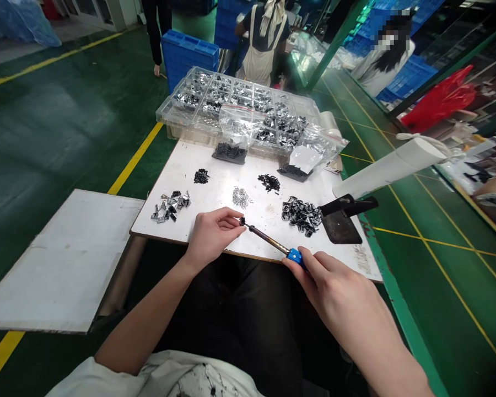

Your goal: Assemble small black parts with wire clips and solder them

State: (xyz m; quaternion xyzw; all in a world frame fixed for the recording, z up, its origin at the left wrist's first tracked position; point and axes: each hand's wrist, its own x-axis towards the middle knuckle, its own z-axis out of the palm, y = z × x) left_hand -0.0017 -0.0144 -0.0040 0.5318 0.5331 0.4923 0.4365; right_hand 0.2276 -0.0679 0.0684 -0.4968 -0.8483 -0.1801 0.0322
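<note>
Between thumb and fingertips, my left hand (210,237) pinches a small black part (242,221) above the near edge of the white table. My right hand (328,278) is closed round the blue handle of a soldering iron (270,240). The iron's thin tip meets or nearly meets the black part; I cannot tell which. Beyond my hands lie a pile of tiny silvery pieces (241,197) and two small heaps of black pieces (201,176) (269,182). Shiny metal-and-black parts (170,207) are scattered to the left, and a larger heap of similar parts (301,215) sits right.
A clear compartment tray (177,118) full of parts stands at the table's far side, with two plastic bags (230,150) (296,171) before it. A black-handled flat tool (342,229) and a white tube (388,167) occupy the right. Other people (261,49) are farther off.
</note>
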